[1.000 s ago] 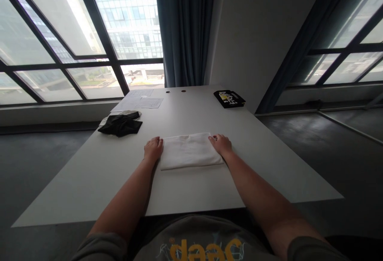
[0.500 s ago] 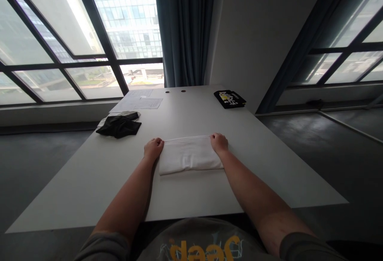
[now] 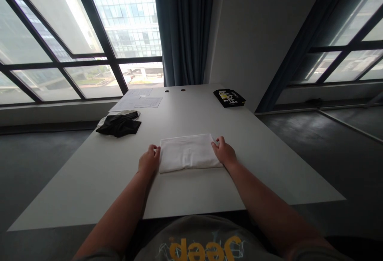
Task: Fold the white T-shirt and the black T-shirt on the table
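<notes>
A white cloth (image 3: 187, 154), folded into a flat rectangle, lies on the table in front of me. Beside its left edge rests my left hand (image 3: 149, 160), fingers loosely bent and slightly apart, with nothing visible in them. My right hand (image 3: 225, 152) is at the cloth's right edge, its thumb and fingers apart and its fingertips touching or very close to the fabric. A small raised crease shows near the middle of the cloth's front part.
On the white table (image 3: 191, 195), a crumpled black garment (image 3: 121, 124) lies at left over something pale. Paper sheets (image 3: 148, 102) lie behind it. A folded black garment (image 3: 229, 98) with white and yellow print sits at the far right. Two round holes mark the far edge.
Both hands have let go of the cloth's far corners and drawn outward and slightly toward me. The cloth stays flat in nearly the same place.
</notes>
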### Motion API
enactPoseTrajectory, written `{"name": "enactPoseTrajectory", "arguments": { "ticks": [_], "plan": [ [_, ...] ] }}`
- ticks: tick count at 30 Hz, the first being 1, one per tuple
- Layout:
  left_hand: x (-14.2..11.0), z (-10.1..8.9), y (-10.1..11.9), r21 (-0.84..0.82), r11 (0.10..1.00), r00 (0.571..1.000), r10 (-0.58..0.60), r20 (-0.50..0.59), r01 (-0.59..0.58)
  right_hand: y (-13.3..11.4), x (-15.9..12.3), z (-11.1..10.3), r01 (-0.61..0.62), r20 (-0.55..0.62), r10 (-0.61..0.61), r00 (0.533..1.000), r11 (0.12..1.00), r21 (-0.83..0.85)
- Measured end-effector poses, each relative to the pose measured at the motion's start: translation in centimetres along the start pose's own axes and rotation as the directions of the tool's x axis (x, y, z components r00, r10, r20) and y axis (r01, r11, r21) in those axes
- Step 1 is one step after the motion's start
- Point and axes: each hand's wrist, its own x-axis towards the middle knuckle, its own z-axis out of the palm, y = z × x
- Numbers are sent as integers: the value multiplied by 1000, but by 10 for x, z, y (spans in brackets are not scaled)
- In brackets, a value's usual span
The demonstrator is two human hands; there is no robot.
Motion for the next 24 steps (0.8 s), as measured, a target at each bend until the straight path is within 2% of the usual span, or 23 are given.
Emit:
{"name": "enactPoseTrajectory", "arguments": {
  "ticks": [3,6,9,13,17,19,21,22,24],
  "plan": [
    [-31,2,6,45,997,998,59,7,-59,4,-27,0,83,-6,-83,997,993,-80],
    [-43,3,14,143,987,997,71,8,-72,3,-38,0,134,-16,-137,990,985,-110],
    [-39,2,17,209,973,995,91,40,-97,1,-35,-1,151,-1,-152,988,984,-93],
    [-32,2,11,189,972,990,127,60,-136,2,-30,0,155,-9,-157,988,985,-74],
    [-31,5,5,138,980,990,142,28,-144,7,-29,-1,151,-26,-153,988,985,-78],
    [-30,6,2,107,981,986,166,-28,-162,7,-30,-6,168,-66,-174,983,982,-89],
    [-29,6,0,42,969,958,249,-142,-245,3,-35,-12,230,-148,-242,959,969,-88],
    [-29,6,0,3,948,926,311,-215,-317,-1,-39,-15,278,-195,-289,937,957,-81],
    [-31,5,4,-53,872,831,444,-335,-487,-12,-49,-19,382,-259,-386,886,922,-66]
  ]
}}
